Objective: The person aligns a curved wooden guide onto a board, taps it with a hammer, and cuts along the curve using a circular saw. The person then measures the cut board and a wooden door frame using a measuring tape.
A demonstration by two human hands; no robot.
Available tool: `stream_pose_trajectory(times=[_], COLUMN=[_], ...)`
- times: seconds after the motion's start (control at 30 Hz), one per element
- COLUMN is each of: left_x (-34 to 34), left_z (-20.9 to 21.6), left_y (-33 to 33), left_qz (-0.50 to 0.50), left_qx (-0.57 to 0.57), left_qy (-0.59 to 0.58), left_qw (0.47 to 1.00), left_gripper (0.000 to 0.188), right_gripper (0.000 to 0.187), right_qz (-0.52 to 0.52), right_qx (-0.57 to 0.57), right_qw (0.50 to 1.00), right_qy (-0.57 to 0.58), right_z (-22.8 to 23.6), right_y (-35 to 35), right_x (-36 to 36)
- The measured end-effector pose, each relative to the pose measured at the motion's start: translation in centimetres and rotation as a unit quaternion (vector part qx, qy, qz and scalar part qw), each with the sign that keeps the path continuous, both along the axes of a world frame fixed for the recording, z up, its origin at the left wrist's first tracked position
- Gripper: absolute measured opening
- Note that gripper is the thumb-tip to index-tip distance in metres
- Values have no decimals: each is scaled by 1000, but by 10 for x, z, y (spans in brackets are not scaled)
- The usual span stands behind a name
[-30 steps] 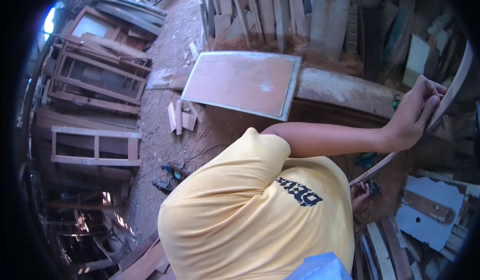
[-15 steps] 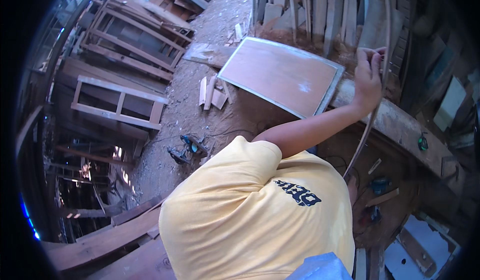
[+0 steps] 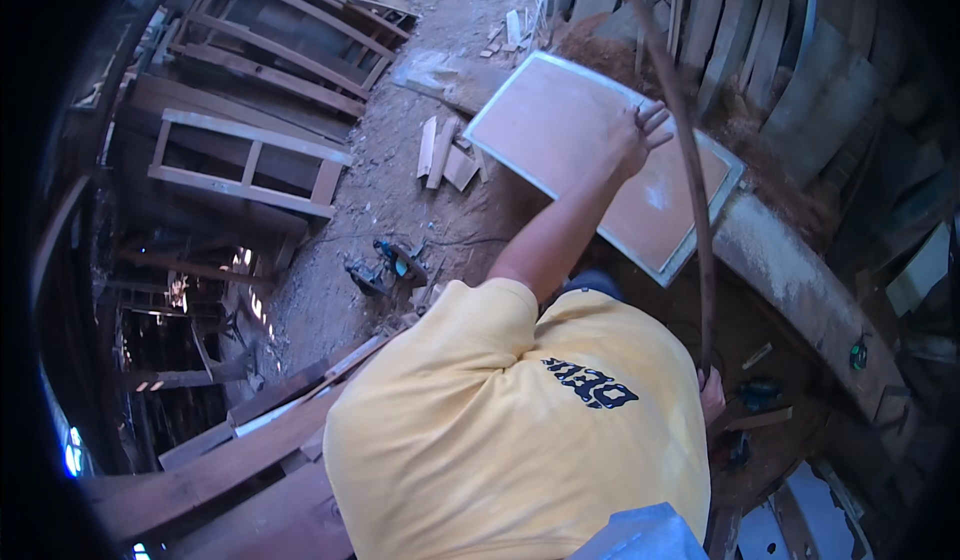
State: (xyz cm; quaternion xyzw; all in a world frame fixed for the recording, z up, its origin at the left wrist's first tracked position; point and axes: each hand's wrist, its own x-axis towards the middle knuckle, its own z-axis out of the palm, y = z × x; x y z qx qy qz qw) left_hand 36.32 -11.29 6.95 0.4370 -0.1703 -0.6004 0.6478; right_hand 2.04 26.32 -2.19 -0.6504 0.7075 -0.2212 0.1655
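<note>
A long, thin, slightly bowed wooden strip (image 3: 690, 175) rises on the right, from beside my body to past the top of the view. Its lower end is in my right hand (image 3: 712, 398), which is closed round it and partly hidden by my yellow shirt. My left hand (image 3: 638, 140) is raised, fingers stretched and spread, just left of the strip; whether a fingertip touches it I cannot tell. Beneath that hand lies a flat reddish-brown panel (image 3: 560, 120) with a pale border, resting on the workbench (image 3: 790, 260).
A green-and-black tape measure (image 3: 858, 353) sits on the bench. Power tools lie on the floor at left (image 3: 385, 265) and right (image 3: 758, 393). Offcuts (image 3: 445, 155) are scattered left of the panel. Wooden frames (image 3: 250, 165) lean at left, upright boards (image 3: 740, 50) at the back.
My left hand has moved left, from beside the strip to over the panel, with its fingers now spread. The strip's upper part has swung left. My right hand has come into sight.
</note>
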Motion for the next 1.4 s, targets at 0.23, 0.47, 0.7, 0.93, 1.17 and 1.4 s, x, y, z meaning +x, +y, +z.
stream_pose_trajectory(times=[0.23, 0.47, 0.7, 0.93, 1.17, 1.4], left_x=[117, 218, 287, 316, 309, 322], left_z=[-112, -133, -120, -154, -148, -158], left_y=[-46, -47, -44, -33, -39, -23], left_qz=[56, 299, 342, 207, 175, 206], left_qx=[65, 317, 309, 283, 345, 327], left_qy=[120, 123, -186, -530, -406, -333], left_qw=[989, 892, 868, 772, 828, 860], left_gripper=[38, 32, 26, 25, 25, 24], right_gripper=[23, 48, 84, 66, 56, 52], right_qz=[-47, -32, -115, -699, -560, -545], right_qx=[-23, 134, 171, 117, -21, -54], right_qw=[994, 988, 945, 613, 475, 487], right_qy=[93, -74, 253, -350, -678, -681], right_z=[50, 47, -7, -54, -76, -56], right_y=[-64, -218, -170, -103, -101, -119], right_x=[43, 103, 161, 77, 57, 50])
